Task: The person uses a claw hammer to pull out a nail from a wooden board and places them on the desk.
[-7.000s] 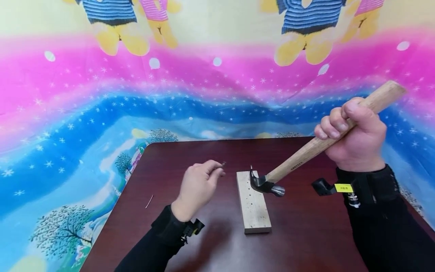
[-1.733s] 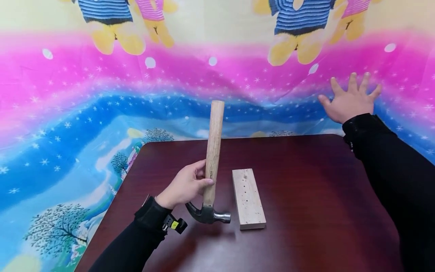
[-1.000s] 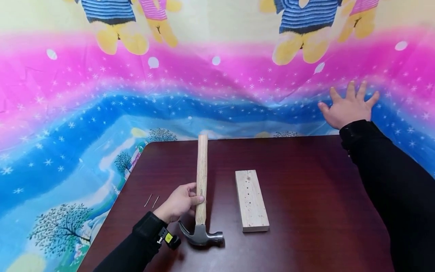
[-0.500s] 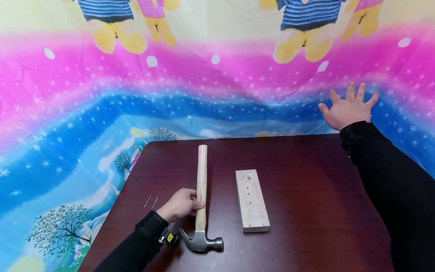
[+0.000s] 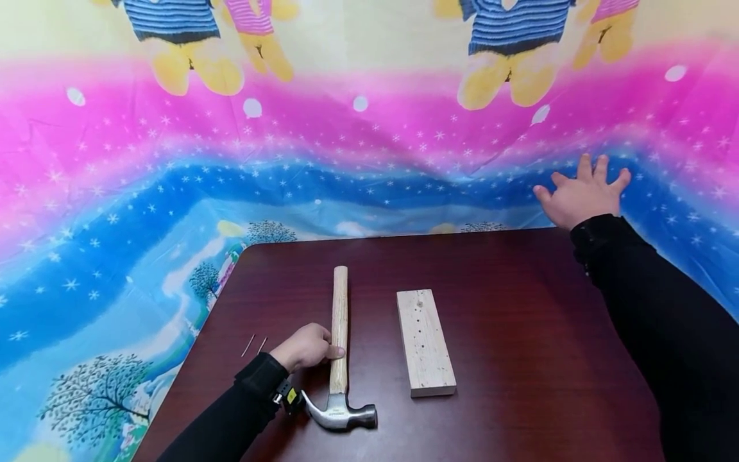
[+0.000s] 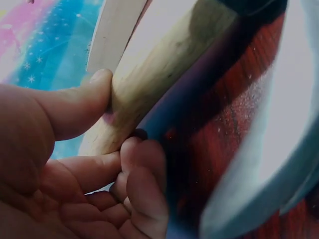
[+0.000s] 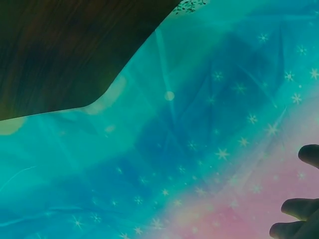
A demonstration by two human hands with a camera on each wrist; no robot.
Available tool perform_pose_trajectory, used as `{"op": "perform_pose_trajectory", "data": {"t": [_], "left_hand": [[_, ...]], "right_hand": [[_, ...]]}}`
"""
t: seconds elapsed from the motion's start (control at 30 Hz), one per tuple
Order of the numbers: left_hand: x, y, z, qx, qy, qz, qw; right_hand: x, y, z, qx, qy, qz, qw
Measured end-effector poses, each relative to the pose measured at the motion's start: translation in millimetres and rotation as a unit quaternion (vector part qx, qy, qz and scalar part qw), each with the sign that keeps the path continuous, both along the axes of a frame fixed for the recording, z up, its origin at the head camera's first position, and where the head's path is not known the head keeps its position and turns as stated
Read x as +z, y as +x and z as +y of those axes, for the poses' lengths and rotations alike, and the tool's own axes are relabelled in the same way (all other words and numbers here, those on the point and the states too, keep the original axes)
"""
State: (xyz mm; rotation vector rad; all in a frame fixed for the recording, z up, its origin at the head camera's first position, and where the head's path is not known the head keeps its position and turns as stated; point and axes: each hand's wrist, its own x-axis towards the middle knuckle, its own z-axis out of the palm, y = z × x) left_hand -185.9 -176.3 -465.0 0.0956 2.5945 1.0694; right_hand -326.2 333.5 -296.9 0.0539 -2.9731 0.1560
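Note:
My left hand [image 5: 303, 346] pinches the wooden handle of a claw hammer [image 5: 340, 301] between thumb and fingers. The hammer lies along the left part of the table, handle pointing away, steel head towards me. In the left wrist view the thumb presses one side of the hammer handle [image 6: 159, 59], fingers curl on the other, and the grey claw [image 6: 269, 139] looms close at right. My right hand [image 5: 583, 196] is spread wide over the table's far right corner, holding nothing; only some of its fingertips [image 7: 299, 206] show in the right wrist view.
A pale wooden block [image 5: 427, 359] with a row of small dark holes lies right of the hammer. Two thin nails, a left nail [image 5: 248, 345] and a right nail [image 5: 262, 344], lie beside my left wrist. A printed cloth [image 5: 369, 147] hangs behind the dark table [image 5: 519, 359].
Earlier my right hand held the hammer over the block; the hammer is now in my left hand, lowered to the table. My right hand has opened and sunk slightly. Two nails now show at left.

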Motion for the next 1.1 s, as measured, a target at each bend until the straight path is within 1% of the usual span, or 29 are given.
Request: {"op": "perform_pose_trajectory", "data": {"t": [0.23,0.43,0.67,0.77,0.83,0.93,1.0,1.1], "left_hand": [[-0.1,-2.5,0,-0.010,-0.022,-0.015,0.9996],[4.7,-4.7,2,-0.017,-0.047,-0.019,0.9986],[9.3,-6.1,4,-0.030,-0.075,-0.026,0.9964],[9.8,-8.1,3,-0.039,-0.102,-0.020,0.9938],[12.1,-10.4,2,-0.050,-0.136,-0.003,0.9894],[20.1,-16.4,-2,-0.055,-0.197,0.038,0.9782],[29.9,-23.5,-6,-0.051,-0.228,0.066,0.9701],[46.9,-38.4,-13,-0.042,-0.257,0.110,0.9594]], "right_hand": [[-4.6,0.0,1,0.001,0.000,0.001,1.000],[-7.5,-0.2,1,0.000,-0.003,0.002,1.000],[-12.5,6.6,3,-0.007,-0.004,0.000,1.000],[-14.1,8.7,3,-0.009,-0.002,0.001,1.000],[-15.2,8.9,2,-0.009,0.001,0.000,1.000],[-16.6,7.8,0,-0.007,0.002,0.001,1.000],[-17.9,6.2,-1,-0.008,0.003,0.002,1.000],[-20.3,3.6,-3,-0.008,0.004,0.000,1.000]]}}
